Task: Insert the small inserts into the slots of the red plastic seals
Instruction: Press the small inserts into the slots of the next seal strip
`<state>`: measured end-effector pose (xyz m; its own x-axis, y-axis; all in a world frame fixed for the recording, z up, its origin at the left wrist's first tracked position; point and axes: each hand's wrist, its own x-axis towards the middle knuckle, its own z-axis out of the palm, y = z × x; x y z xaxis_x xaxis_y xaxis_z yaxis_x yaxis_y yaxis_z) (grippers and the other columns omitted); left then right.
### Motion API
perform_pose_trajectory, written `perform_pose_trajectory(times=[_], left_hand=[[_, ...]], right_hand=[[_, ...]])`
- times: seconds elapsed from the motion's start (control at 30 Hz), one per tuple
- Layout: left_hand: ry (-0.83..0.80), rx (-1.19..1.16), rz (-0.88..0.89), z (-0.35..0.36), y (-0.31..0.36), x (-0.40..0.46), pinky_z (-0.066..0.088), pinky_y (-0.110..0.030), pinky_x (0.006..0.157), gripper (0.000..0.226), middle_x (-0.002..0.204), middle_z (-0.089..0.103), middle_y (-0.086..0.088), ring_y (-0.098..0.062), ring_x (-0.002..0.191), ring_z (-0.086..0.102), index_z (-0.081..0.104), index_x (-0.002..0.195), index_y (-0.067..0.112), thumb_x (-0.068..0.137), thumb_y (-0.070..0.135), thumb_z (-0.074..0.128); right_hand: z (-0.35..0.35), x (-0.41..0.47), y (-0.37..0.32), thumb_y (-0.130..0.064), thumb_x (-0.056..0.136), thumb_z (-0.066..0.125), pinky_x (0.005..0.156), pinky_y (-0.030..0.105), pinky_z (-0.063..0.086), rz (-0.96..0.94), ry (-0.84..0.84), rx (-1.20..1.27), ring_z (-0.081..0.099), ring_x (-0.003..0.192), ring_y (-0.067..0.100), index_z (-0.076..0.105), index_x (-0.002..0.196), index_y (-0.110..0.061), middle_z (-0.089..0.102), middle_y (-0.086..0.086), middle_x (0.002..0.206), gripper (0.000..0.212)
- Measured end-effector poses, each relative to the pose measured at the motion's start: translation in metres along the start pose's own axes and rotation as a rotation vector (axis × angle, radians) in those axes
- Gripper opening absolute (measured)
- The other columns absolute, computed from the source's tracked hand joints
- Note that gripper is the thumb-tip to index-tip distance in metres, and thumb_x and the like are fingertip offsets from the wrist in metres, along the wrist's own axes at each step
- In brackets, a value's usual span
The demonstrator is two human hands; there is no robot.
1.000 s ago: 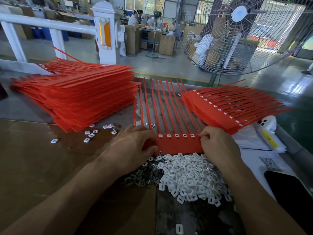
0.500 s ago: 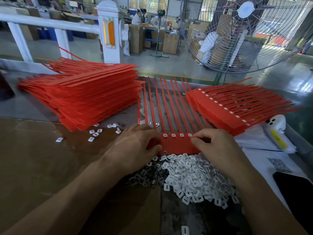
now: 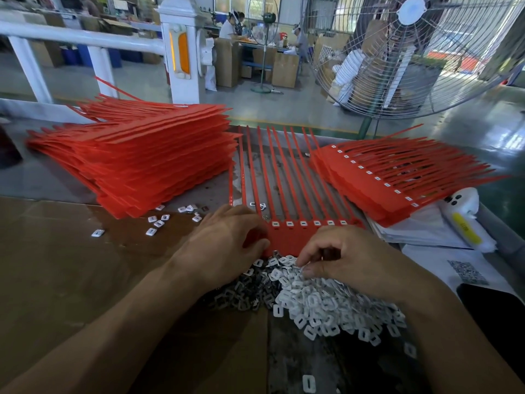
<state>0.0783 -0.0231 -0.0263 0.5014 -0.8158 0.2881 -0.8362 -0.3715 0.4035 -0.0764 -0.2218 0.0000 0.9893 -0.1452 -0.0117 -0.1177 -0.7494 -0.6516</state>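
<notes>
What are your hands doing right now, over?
Left hand holding down the red seal strip. Right hand picking in the white insert pile. Six slots show inserts. Nothing in the way.
</notes>
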Motion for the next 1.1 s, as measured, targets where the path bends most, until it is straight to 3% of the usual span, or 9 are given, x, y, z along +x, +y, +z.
perform_pose_trajectory(times=[0.2,0.37,0.53,0.77,0.93,1.1], left_hand=[[0.007,-0.007,-0.008,-0.001,0.002,0.001,0.039,-0.035,0.105,0.022,0.122,0.057,0.021,-0.006,0.117,0.045,0.066,0.115,0.038,0.096,0.047,0.059],[0.102,-0.076,0.03,-0.004,0.01,0.001,0.042,-0.036,0.101,0.023,0.112,0.058,0.02,-0.002,0.111,0.048,0.067,0.116,0.035,0.095,0.043,0.063],[0.168,-0.169,0.124,-0.003,0.024,0.0,0.046,-0.036,0.092,0.019,0.1,0.06,0.021,-0.002,0.097,0.056,0.064,0.103,0.035,0.088,0.042,0.073],[0.212,-0.103,0.16,-0.005,0.023,0.0,0.045,-0.037,0.089,0.016,0.094,0.061,0.018,-0.004,0.092,0.056,0.066,0.097,0.03,0.087,0.039,0.075],[0.201,-0.064,0.179,-0.004,0.021,0.001,0.044,-0.035,0.088,0.015,0.093,0.061,0.016,-0.005,0.091,0.056,0.066,0.098,0.028,0.09,0.041,0.065],[0.237,-0.216,0.138,0.0,0.018,0.002,0.05,-0.035,0.076,0.005,0.088,0.064,0.014,-0.006,0.086,0.06,0.069,0.095,0.026,0.095,0.03,0.066]], right_hand=[[0.0,-0.001,-0.004,-0.027,0.089,0.079,0.069,0.017,0.048,0.024,0.035,0.075,0.065,0.076,0.0,0.073,0.086,-0.036,0.072,-0.015,0.085,0.011],[0.009,0.004,-0.009,-0.025,0.092,0.075,0.06,0.017,0.046,0.03,0.248,0.271,0.057,0.064,0.001,0.074,0.087,-0.031,0.068,-0.005,0.076,0.008],[0.024,0.011,-0.016,-0.028,0.091,0.076,0.057,0.017,0.048,0.04,0.341,0.479,0.057,0.059,0.002,0.075,0.09,-0.034,0.063,-0.01,0.065,0.006],[0.037,0.018,-0.02,-0.029,0.088,0.079,0.059,0.018,0.052,0.047,0.39,0.527,0.065,0.061,0.005,0.076,0.088,-0.033,0.069,-0.006,0.067,0.005],[0.035,0.016,-0.019,-0.028,0.09,0.078,0.065,0.023,0.056,0.008,0.375,0.521,0.07,0.069,0.01,0.079,0.091,-0.034,0.074,-0.003,0.077,0.006],[0.036,0.015,-0.019,-0.025,0.093,0.074,0.071,0.028,0.061,-0.042,0.397,0.503,0.072,0.081,0.01,0.079,0.098,-0.04,0.077,-0.007,0.089,0.016]])
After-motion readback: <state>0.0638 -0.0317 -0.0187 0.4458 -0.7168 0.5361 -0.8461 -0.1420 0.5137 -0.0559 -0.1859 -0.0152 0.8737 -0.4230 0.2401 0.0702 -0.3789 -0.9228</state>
